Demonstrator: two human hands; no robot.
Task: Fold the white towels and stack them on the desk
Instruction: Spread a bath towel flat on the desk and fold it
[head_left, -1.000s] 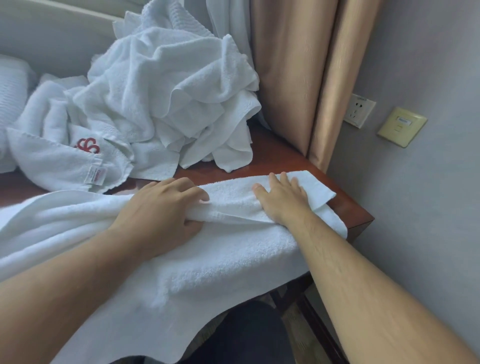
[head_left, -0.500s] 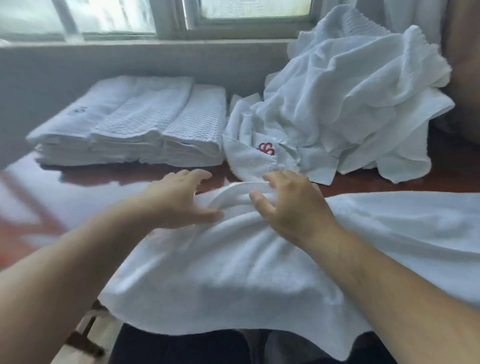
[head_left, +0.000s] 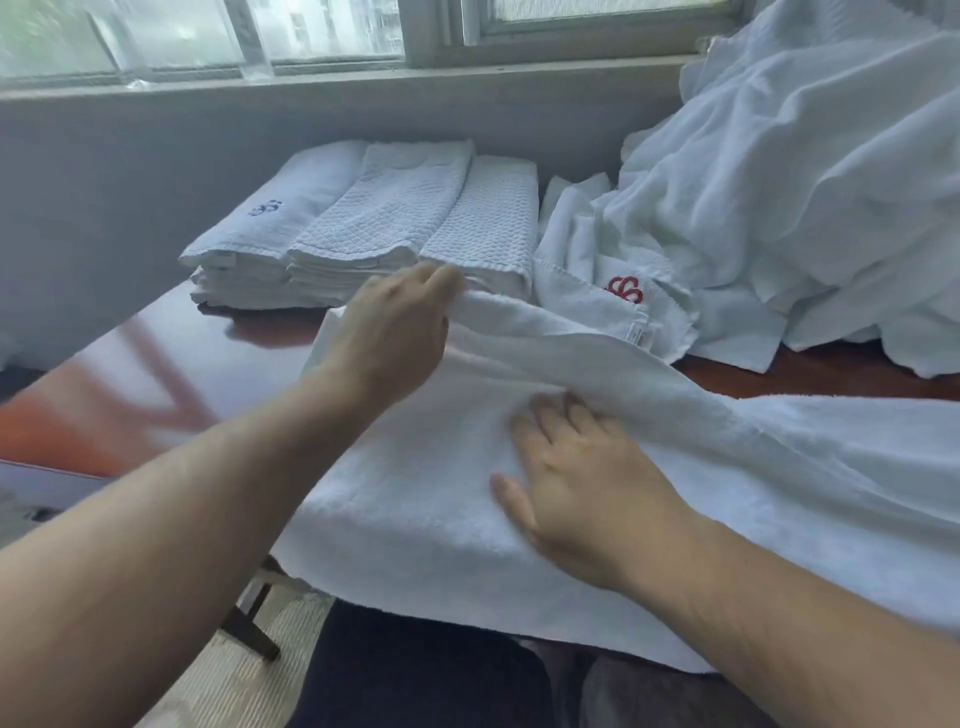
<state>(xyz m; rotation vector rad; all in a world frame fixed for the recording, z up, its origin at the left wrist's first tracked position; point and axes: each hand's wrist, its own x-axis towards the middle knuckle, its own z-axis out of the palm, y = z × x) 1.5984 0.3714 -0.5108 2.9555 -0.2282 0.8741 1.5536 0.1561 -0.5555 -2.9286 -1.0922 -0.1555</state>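
Left hand (head_left: 395, 332) pinches towel (head_left: 426, 525) edge at 12 o'clock, right hand (head_left: 582, 483) flat, fingers apart; soft, limp, light—best held by corners.

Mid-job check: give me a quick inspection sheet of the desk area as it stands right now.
Surface: glossy reddish-brown desk, bare at its left part, reflecting the window light.
Job's things: white towel spread at the front edge, hanging over it; folded stack in three side-by-side piles at the back; unfolded heap at the back right, one piece showing a red logo.
Clutter: nothing seen.
Hands: left hand pinches the towel's raised far edge; right hand lies flat on the towel, fingers straight.
Cables: nothing seen.
Surroundings: window and grey sill wall behind the desk; light floor below.
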